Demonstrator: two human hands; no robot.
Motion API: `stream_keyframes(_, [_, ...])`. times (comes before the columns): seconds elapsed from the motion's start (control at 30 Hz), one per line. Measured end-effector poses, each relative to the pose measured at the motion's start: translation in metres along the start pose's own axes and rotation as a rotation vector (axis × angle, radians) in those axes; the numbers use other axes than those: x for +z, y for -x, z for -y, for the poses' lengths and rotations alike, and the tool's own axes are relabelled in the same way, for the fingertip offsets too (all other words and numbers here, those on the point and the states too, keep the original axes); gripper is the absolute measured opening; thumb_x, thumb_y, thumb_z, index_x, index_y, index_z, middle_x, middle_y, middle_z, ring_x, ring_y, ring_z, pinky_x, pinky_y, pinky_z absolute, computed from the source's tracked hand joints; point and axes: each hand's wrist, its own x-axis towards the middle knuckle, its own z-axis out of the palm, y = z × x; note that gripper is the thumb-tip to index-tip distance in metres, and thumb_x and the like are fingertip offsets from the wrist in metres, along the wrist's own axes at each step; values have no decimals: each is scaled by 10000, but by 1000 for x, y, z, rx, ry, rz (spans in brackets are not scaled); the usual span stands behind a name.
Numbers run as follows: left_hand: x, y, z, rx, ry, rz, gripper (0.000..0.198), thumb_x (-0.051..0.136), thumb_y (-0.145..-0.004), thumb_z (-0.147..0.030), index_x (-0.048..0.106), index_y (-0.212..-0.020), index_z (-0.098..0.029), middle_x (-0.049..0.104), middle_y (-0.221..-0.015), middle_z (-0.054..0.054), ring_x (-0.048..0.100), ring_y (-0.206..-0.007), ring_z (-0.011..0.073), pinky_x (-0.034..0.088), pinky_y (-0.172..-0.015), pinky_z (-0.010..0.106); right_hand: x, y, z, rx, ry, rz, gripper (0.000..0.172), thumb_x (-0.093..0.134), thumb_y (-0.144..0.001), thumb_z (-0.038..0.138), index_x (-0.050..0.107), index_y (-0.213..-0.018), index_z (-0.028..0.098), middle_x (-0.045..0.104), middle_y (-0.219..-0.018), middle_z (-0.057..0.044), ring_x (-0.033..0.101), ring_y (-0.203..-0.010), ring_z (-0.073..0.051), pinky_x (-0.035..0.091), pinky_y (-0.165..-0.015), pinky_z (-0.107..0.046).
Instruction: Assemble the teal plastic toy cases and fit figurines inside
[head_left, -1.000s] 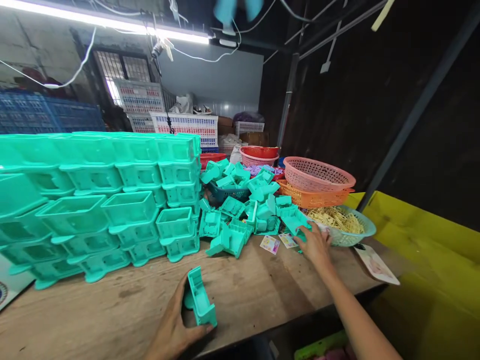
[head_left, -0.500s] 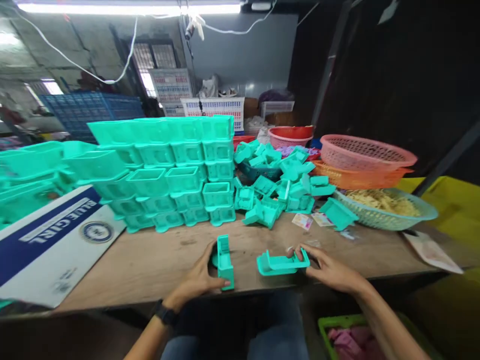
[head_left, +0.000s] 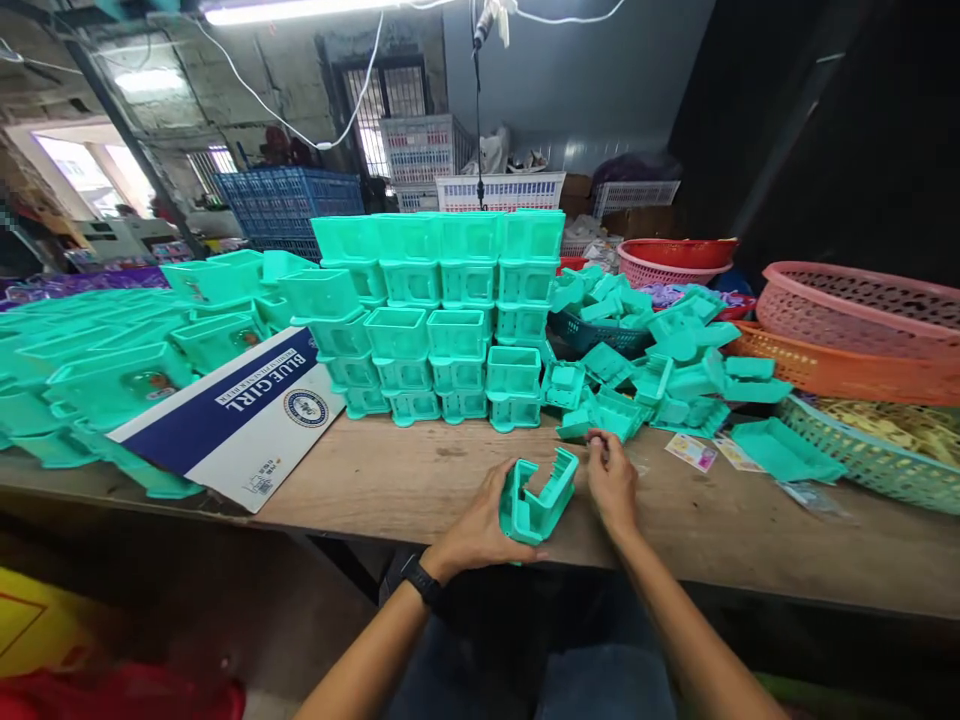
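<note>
My left hand (head_left: 484, 525) wraps round a turquoise plastic box frame (head_left: 536, 500) just above the table's front edge. The frame is open in the middle, with a notched wall on its right side. My right hand (head_left: 613, 485) is to the right of it, fingers pinched together at the near edge of the parts pile. Its fingertips meet the end of a thin turquoise panel (head_left: 574, 426); whether they grip it I cannot make out. Loose turquoise parts (head_left: 611, 408) lie heaped just beyond that hand.
Stacked turquoise boxes (head_left: 457, 345) form a wall at the back, with more boxes (head_left: 112, 380) at left. A leaning Blue Girl carton (head_left: 259, 425) stands between. Baskets, including a pale green one (head_left: 870, 450), line the right. Printed cards (head_left: 691, 452) lie on the wooden table (head_left: 405, 480).
My view has swung left. The U-shaped part has left my right hand, and the piece in my left hand now looks like a fuller frame. My right hand has moved to the pile's edge.
</note>
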Motion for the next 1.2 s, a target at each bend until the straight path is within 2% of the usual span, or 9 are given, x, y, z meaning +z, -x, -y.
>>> stream_keyframes(0.07, [1,3,2,0,12,-43,1204,988,-573,-402,338,-1570,-221,406,-1608,164,372,-1505,391,262,-1293,556,-2,18,3,-22,-20,35,657,318,-1028,643,445,-1506,211,586,-1469,-216,519,-1407,-338,365,-1186,-595])
stream_keyframes(0.17, [-3,7,6,-16,59,-92,1236,998,-568,-466,323,-1568,-200,394,-1611,181,379,-1501,388,277,-1288,546,-4,45,12,-94,-36,193,1000,694,-801,741,331,-1601,263,474,-1605,-162,418,-1507,-345,354,-1219,-564])
stream_keyframes(0.27, [-9,8,8,-32,100,-84,1264,1005,-552,-472,312,-1572,-196,431,-1585,177,419,-1476,384,327,-1265,536,-1,59,20,-112,56,260,1257,861,-669,621,169,-1661,281,378,-1660,-179,323,-1553,-392,300,-1230,-637])
stream_keyframes(0.37, [-16,9,11,-38,105,-66,1243,1008,-545,-450,337,-1560,-197,484,-1537,162,469,-1431,378,369,-1239,527,0,59,26,-118,99,339,1309,860,-704,495,13,-1677,276,306,-1687,-210,313,-1560,-386,310,-1228,-629])
stream_keyframes(0.43, [-21,11,13,-46,104,-61,1244,1013,-536,-438,343,-1555,-193,493,-1526,164,480,-1418,376,366,-1238,526,-2,57,28,-134,84,494,1317,840,-731,457,-55,-1678,263,260,-1705,-224,313,-1563,-375,339,-1223,-605])
stream_keyframes(0.57, [-26,13,17,-26,142,-27,1199,1011,-555,-424,362,-1536,-197,501,-1535,162,489,-1424,366,360,-1241,523,0,56,30,-153,80,714,1279,842,-732,432,18,-1693,243,327,-1684,-219,365,-1539,-376,369,-1213,-591])
stream_keyframes(0.7, [-27,13,18,-13,164,-17,1177,1015,-559,-392,371,-1523,-192,509,-1538,165,503,-1418,367,362,-1242,527,7,59,28,-167,85,699,1243,873,-719,496,139,-1691,244,307,-1700,-201,272,-1576,-395,269,-1252,-631])
stream_keyframes(0.8, [-28,14,17,-43,160,-15,1182,1015,-562,-396,364,-1531,-211,516,-1537,151,505,-1420,370,368,-1241,526,10,61,25,-226,112,638,1243,902,-692,517,203,-1681,238,365,-1673,-210,344,-1543,-415,314,-1236,-631])
stream_keyframes(1.2, [-33,16,10,-91,61,5,1169,1003,-561,-495,377,-1505,-204,550,-1483,157,550,-1364,386,425,-1198,528,13,65,20,-345,67,602,1331,929,-667,570,145,-1695,249,412,-1651,-199,422,-1506,-395,411,-1208,-559])
